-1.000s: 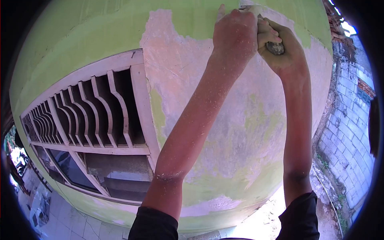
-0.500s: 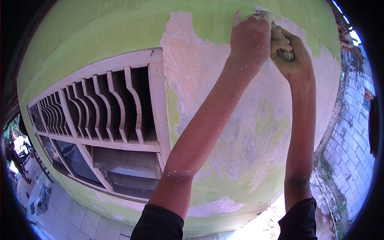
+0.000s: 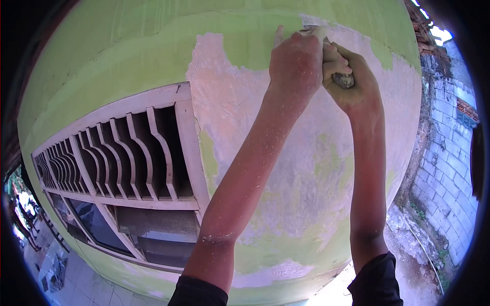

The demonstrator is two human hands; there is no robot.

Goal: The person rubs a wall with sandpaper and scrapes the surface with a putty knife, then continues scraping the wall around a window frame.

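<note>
Both hands are raised against the upper part of the wall (image 3: 240,117), where green paint meets a bare, pinkish patch. My right hand (image 3: 354,79) is wrapped round the rounded, dark end of a scraper handle (image 3: 343,80). My left hand (image 3: 297,61) is closed on the scraper's front part, close to the paint edge, with one finger sticking up. A small piece of the scraper's flat blade (image 3: 309,26) shows above the left hand; the rest is hidden by the fingers. Pale specks dot the left forearm.
A pinkish window frame (image 3: 191,148) with wavy vent slats and glass panes below fills the left side. A grey block wall (image 3: 444,173) stands at the right, beyond a narrow strip of rough ground (image 3: 408,245). Pale floor tiles (image 3: 92,278) lie at the lower left.
The view has shifted, so the wall and window sit lower and further left. Both hands stay on the scraper near the same paint edge.
</note>
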